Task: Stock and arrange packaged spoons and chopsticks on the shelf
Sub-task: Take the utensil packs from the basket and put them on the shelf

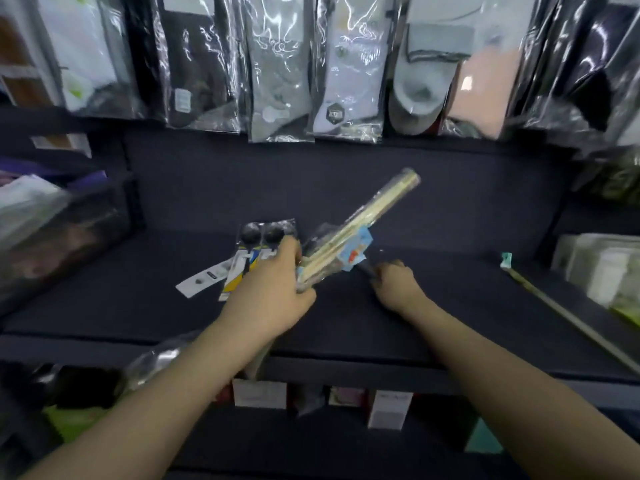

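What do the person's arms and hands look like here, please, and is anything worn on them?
Both forearms are bare from the bottom edge up; no sleeve shows. The left hand and right hand carry no gloves, watch or bracelet. Blur hides any rings.

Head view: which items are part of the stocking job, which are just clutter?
Job:
- chopstick pack, held in left hand
- spoon packs on dark shelf
- right hand, on something dark, blurred
- second chopstick pack, far right

Lying about:
- bagged socks hanging above
- boxes on lower shelf
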Motion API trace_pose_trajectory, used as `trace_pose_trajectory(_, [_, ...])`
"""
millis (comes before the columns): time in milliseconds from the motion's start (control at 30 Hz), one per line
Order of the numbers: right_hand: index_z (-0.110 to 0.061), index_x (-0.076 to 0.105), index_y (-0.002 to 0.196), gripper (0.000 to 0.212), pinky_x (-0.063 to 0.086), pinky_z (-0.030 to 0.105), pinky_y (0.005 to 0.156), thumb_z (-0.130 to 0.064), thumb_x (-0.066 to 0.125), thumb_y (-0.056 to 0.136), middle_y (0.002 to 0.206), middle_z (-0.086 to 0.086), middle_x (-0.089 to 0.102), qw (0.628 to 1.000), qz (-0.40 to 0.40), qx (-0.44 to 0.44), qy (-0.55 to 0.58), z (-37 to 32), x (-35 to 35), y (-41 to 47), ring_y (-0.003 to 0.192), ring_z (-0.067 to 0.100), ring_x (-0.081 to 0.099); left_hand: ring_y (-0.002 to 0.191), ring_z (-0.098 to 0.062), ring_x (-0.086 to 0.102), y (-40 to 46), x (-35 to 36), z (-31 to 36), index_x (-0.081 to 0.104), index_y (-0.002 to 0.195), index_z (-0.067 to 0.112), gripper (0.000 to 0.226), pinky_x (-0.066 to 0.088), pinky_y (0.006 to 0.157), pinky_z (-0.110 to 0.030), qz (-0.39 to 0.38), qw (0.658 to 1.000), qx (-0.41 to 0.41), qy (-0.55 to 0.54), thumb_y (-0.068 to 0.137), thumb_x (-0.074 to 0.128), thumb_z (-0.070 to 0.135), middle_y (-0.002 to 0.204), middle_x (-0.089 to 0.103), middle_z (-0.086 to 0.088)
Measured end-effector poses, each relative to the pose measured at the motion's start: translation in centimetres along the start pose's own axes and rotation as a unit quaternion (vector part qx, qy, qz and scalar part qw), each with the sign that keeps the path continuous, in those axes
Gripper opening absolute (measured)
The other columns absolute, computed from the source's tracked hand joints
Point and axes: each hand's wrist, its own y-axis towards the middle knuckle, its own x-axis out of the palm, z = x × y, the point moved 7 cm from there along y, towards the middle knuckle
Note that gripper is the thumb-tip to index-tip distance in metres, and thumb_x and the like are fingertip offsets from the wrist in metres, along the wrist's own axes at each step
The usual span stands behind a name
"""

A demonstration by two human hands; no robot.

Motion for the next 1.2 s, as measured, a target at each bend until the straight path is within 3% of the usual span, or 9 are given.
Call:
trace_pose_trajectory(133, [0.001,0.044,0.124,0.045,0.034,0.03,0.1,0.006,0.046,0.08,0.127,0.019,0.044,0.922,0.275,-0.043,0.271,0.7,-7.2,-3.7,0.118,0.031,0.044,0.083,-0.031,0.06,1.8,1.0,0.2,0.033,0.107,0.018,0.039,0.049,0.061,-0.038,-0.011,0.987,0.038,0.155,0.079,0.059,0.027,0.101,0.062,-0.008])
trace_pose_trajectory(233, [-0.003,0.041,0.13,0.06,0.023,0.031,0.112,0.005,0.046,0.07,0.135,0.021,0.04,0.893,0.393,-0.162,0.149,-0.4,-11.2,-7.8,0.127,0.031,0.035,0.09,-0.034,0.061,3.0,2.1,0.4,0.032,0.117,0.017,0.047,0.045,0.06,-0.036,-0.024,0.975,0.062,0.213,0.08,0.059,0.028,0.115,0.06,-0.009])
trace_pose_trajectory(333, [-0.011,0.061,0.115,0.047,0.027,0.049,0.108,-0.008,0.054,0.069,0.123,0.016,0.06,0.89,0.297,-0.31,-0.151,-2.8,-8.9,-8.1,0.121,0.037,0.051,0.099,-0.033,0.06,3.9,3.6,1.7,0.035,0.127,0.017,0.051,0.046,0.066,-0.038,-0.044,0.958,0.106,0.265,0.081,0.056,0.025,0.121,0.055,-0.008])
trace_pose_trajectory(433, [-0.018,0.044,0.136,0.063,0.033,0.035,0.107,-0.002,0.059,0.077,0.118,0.009,0.061,0.924,0.054,-0.279,-0.255,-2.1,-6.2,-7.2,0.115,0.032,0.055,0.1,-0.032,0.059,4.2,5.0,3.6,0.027,0.136,0.018,0.059,0.042,0.061,-0.036,-0.054,0.94,0.163,0.296,0.083,0.053,0.026,0.122,0.051,-0.008])
trace_pose_trajectory(600, [-0.008,0.059,0.101,0.028,0.043,0.033,0.062,-0.006,0.044,0.078,0.084,0.01,0.064,0.93,0.111,-0.223,-0.271,3.4,-8.3,-7.5,0.073,0.032,0.063,0.094,-0.032,0.061,5.0,6.1,5.4,0.026,0.136,0.021,0.059,0.042,0.06,-0.035,-0.044,0.934,0.214,0.282,0.084,0.052,0.029,0.124,0.05,-0.007])
trace_pose_trajectory(800, [-0.004,0.046,0.109,0.02,0.039,0.041,0.067,-0.019,0.037,0.098,0.107,0.023,0.059,0.972,0.143,0.066,-0.176,18.8,-13.6,-7.4,0.093,0.04,0.057,0.099,-0.035,0.058,7.4,8.2,6.9,0.033,0.134,0.018,0.055,0.047,0.068,-0.037,-0.055,0.973,0.135,0.179,0.083,0.051,0.024,0.122,0.054,-0.013])
trace_pose_trajectory(900, [0.001,0.049,0.114,0.024,0.046,0.041,0.08,-0.011,0.038,0.095,0.115,0.026,0.057,0.965,0.051,0.145,-0.213,23.7,-12.8,-6.0,0.102,0.039,0.058,0.1,-0.036,0.057,8.0,9.8,10.2,0.041,0.129,0.015,0.051,0.05,0.077,-0.039,-0.049,0.989,0.109,0.089,0.08,0.054,0.022,0.115,0.059,-0.017])
trace_pose_trajectory(1067, [0.0,0.051,0.122,0.039,0.037,0.038,0.098,-0.028,0.041,0.097,0.129,0.022,0.05,0.975,0.036,0.106,-0.192,24.9,-12.7,-4.3,0.119,0.038,0.045,0.094,-0.034,0.058,9.0,12.2,17.4,0.05,0.116,0.01,0.042,0.048,0.075,-0.036,-0.049,0.994,0.091,0.023,0.077,0.058,0.022,0.104,0.061,-0.014])
trace_pose_trajectory(1200, [-0.01,0.059,0.116,0.035,0.036,0.025,0.095,-0.034,0.044,0.096,0.117,0.006,0.061,0.975,0.051,-0.02,0.214,17.9,-14.7,-5.2,0.115,0.02,0.053,0.05,-0.019,0.047,9.9,14.7,20.0,0.051,0.07,0.012,0.011,0.036,0.047,-0.023,-0.128,0.954,-0.016,-0.271,0.078,0.058,0.015,0.062,0.047,-0.005])
